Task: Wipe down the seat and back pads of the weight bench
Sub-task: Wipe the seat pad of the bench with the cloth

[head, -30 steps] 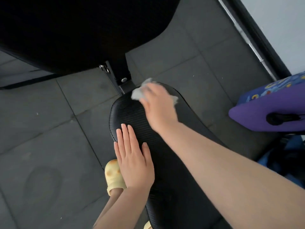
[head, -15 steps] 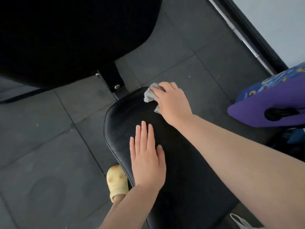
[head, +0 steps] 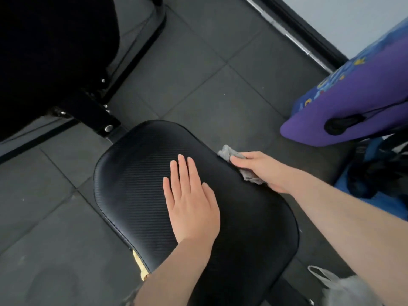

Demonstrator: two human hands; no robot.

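Here, the seat pad (head: 141, 173): black, ribbed weave sheen, stitched edge, centre of view; the back pad (head: 50, 51) is dark, upper left. Left hand (head: 192, 208) flat on the seat, fingers extended, grasping nothing. Right hand (head: 262, 168) clenched around a crumpled grey cloth (head: 229, 152), now at the seat's right edge; half a second ago it was at the far end. Floor (head: 209, 85) dark grey tiles. Purple board (head: 353, 100) at right.

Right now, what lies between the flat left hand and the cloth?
Head view: only bare black seat pad lies between the left hand and the grey cloth gripped by the right hand.
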